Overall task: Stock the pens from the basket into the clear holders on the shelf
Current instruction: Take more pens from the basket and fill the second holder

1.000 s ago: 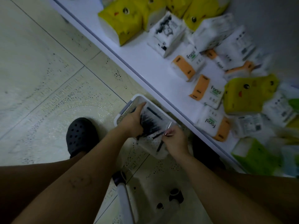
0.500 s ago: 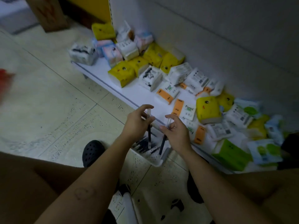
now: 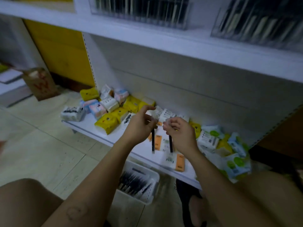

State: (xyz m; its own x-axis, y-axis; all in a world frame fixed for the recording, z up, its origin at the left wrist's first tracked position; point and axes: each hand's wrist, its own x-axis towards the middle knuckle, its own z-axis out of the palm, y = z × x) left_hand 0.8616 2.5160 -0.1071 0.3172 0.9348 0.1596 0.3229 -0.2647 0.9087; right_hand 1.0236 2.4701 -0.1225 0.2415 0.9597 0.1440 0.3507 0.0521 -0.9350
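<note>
Many pens (image 3: pixel 134 181) occupy basket (image 3: pixel 152 173) and holders (image 3: pixel 139 13); left hand (image 3: pixel 139 126), right hand (image 3: pixel 182 133) each pinch one.

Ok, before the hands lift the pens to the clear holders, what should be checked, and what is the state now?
1. The left hand grips the first pen: ok.
2. The right hand grips the second pen: ok.
3. Which end of each pen points up: cannot tell, too blurred.
4. The clear holders are in view on the upper shelf: ok.
5. Free room in the holders: cannot tell.
6. The basket on the floor has more pens: ok.
</note>
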